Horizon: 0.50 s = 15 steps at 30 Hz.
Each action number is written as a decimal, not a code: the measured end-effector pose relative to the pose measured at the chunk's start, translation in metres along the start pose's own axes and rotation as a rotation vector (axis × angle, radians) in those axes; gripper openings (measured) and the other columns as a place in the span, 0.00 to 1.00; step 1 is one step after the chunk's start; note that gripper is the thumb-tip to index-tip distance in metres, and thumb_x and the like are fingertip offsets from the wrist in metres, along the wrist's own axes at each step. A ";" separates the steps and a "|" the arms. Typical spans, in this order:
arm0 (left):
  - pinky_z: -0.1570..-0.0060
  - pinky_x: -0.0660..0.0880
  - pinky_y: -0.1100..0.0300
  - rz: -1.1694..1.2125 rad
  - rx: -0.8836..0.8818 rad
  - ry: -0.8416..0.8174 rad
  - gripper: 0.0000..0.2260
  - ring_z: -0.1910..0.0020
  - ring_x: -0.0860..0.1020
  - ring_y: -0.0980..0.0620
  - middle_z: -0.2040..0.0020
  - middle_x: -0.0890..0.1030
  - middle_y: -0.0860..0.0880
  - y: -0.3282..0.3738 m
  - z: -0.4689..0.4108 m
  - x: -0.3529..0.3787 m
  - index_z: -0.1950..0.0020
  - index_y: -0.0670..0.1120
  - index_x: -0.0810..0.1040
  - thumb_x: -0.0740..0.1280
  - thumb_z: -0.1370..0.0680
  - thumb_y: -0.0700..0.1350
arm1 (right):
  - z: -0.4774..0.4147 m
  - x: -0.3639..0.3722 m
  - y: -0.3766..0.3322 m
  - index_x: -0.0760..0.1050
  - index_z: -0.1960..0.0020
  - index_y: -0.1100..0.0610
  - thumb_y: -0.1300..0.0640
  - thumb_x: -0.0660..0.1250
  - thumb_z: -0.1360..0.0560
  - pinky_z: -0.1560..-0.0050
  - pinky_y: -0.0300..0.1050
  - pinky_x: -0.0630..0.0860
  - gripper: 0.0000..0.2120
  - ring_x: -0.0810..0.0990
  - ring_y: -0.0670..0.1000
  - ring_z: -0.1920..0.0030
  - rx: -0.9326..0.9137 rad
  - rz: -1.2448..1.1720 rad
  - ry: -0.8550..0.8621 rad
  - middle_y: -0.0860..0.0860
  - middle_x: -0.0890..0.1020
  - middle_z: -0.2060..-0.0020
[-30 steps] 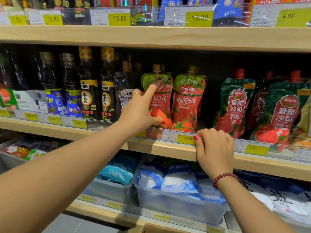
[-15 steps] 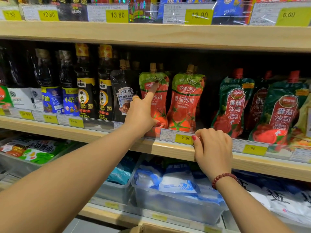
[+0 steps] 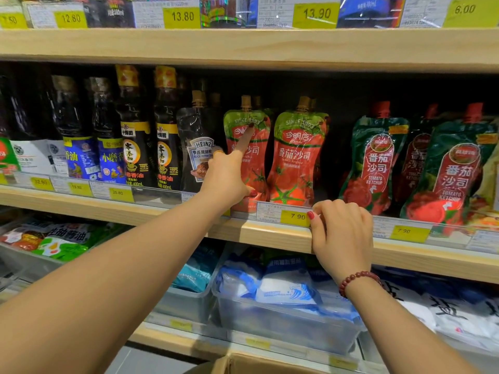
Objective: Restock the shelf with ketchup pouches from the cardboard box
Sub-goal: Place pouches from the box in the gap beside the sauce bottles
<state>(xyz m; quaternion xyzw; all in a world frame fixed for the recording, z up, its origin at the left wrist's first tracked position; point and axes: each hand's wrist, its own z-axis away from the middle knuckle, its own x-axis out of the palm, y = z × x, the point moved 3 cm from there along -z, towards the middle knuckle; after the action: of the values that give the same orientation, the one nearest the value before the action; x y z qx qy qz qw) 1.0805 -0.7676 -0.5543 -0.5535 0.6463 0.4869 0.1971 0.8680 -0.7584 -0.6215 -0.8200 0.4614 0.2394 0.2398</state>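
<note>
While facing the pale wooden shelf (image 3: 270,236), presses the straight index finger of the left hand (image 3: 226,176) against the upper front of a red-and-green spouted plastic ketchup pouch (image 3: 258,168) standing upright at the shelf's front, remaining fingers folded in and holding nothing. Hooks the curled fingers of the right hand (image 3: 343,238) over the shelf's front lip, thumb beside a yellow 7.90 price tag (image 3: 295,216). Just right of the touched pouch, a matching second pouch (image 3: 297,155), with more spouts behind both. Further right, across a dark gap, dark green tomato ketchup pouches (image 3: 375,160). Crowding the left side, a clear black-pepper sauce pouch (image 3: 198,141) and tall dark sesame oil bottles (image 3: 135,136). Below, clear plastic bins (image 3: 283,327) of blue-and-white bags; at the bottom edge, a brown cardboard box flap (image 3: 243,364).
</note>
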 end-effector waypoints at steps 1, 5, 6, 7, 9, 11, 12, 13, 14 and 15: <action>0.48 0.76 0.48 0.002 -0.001 -0.010 0.54 0.51 0.75 0.41 0.45 0.69 0.40 0.001 -0.001 0.001 0.27 0.66 0.39 0.78 0.34 0.48 | 0.000 0.000 0.000 0.73 0.57 0.51 0.54 0.61 0.24 0.50 0.46 0.60 0.04 0.67 0.51 0.61 0.000 0.007 -0.005 0.46 0.70 0.65; 0.51 0.79 0.45 -0.024 -0.010 -0.029 0.49 0.49 0.76 0.37 0.44 0.71 0.37 0.005 -0.005 0.005 0.24 0.57 0.48 0.78 0.34 0.45 | 0.000 0.000 0.000 0.72 0.56 0.51 0.53 0.61 0.23 0.49 0.46 0.61 0.04 0.66 0.50 0.60 0.011 0.000 -0.021 0.45 0.70 0.64; 0.51 0.79 0.45 -0.024 -0.009 -0.030 0.49 0.50 0.76 0.37 0.45 0.71 0.37 0.006 -0.005 0.005 0.24 0.57 0.47 0.78 0.34 0.44 | 0.000 0.000 -0.001 0.72 0.56 0.51 0.53 0.61 0.23 0.48 0.47 0.61 0.04 0.66 0.50 0.60 0.011 -0.004 -0.023 0.46 0.70 0.64; 0.51 0.78 0.45 -0.024 -0.006 -0.029 0.48 0.50 0.76 0.38 0.45 0.71 0.38 0.005 -0.005 0.006 0.24 0.56 0.49 0.78 0.34 0.44 | 0.000 0.000 -0.001 0.72 0.56 0.51 0.53 0.61 0.23 0.48 0.47 0.62 0.04 0.67 0.50 0.60 0.009 -0.007 -0.024 0.46 0.70 0.64; 0.50 0.78 0.46 -0.024 -0.007 -0.010 0.37 0.48 0.76 0.39 0.45 0.72 0.39 0.004 -0.004 0.005 0.30 0.47 0.63 0.78 0.34 0.46 | 0.000 0.001 0.000 0.72 0.56 0.51 0.53 0.60 0.23 0.47 0.47 0.62 0.04 0.67 0.50 0.59 0.007 -0.009 -0.030 0.46 0.71 0.64; 0.49 0.77 0.48 -0.008 -0.014 0.006 0.33 0.47 0.75 0.39 0.45 0.72 0.39 0.003 -0.002 0.005 0.33 0.46 0.67 0.78 0.33 0.46 | 0.000 0.001 0.001 0.72 0.56 0.51 0.53 0.60 0.23 0.47 0.46 0.61 0.05 0.67 0.50 0.59 0.007 -0.001 -0.033 0.46 0.70 0.64; 0.49 0.77 0.48 -0.003 -0.011 0.006 0.35 0.47 0.75 0.40 0.44 0.71 0.39 0.003 -0.001 0.006 0.30 0.47 0.64 0.77 0.33 0.46 | 0.000 0.001 0.001 0.72 0.56 0.51 0.53 0.60 0.23 0.47 0.46 0.61 0.05 0.66 0.50 0.60 0.007 0.002 -0.033 0.46 0.70 0.64; 0.48 0.76 0.48 -0.003 -0.005 0.005 0.38 0.47 0.74 0.40 0.44 0.70 0.40 0.004 0.000 0.006 0.28 0.49 0.61 0.77 0.32 0.45 | 0.000 0.001 0.001 0.71 0.56 0.51 0.53 0.60 0.23 0.48 0.46 0.61 0.05 0.66 0.50 0.60 0.006 0.006 -0.034 0.46 0.70 0.64; 0.47 0.76 0.48 -0.003 0.002 0.003 0.40 0.47 0.73 0.40 0.43 0.68 0.40 0.004 0.000 0.005 0.26 0.51 0.58 0.77 0.32 0.45 | 0.000 0.001 0.001 0.71 0.56 0.50 0.52 0.59 0.23 0.48 0.46 0.60 0.05 0.65 0.50 0.60 0.006 0.013 -0.036 0.46 0.70 0.64; 0.46 0.75 0.48 -0.002 0.002 -0.002 0.41 0.46 0.73 0.40 0.42 0.67 0.40 0.005 0.001 0.004 0.26 0.52 0.56 0.76 0.32 0.46 | 0.000 0.000 0.001 0.71 0.56 0.50 0.52 0.59 0.23 0.48 0.46 0.60 0.05 0.65 0.49 0.60 0.003 0.020 -0.039 0.46 0.70 0.64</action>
<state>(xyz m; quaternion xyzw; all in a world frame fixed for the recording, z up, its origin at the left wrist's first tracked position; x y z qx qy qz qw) 1.0744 -0.7694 -0.5561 -0.5532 0.6462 0.4867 0.1989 0.8673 -0.7590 -0.6218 -0.8102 0.4653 0.2570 0.2472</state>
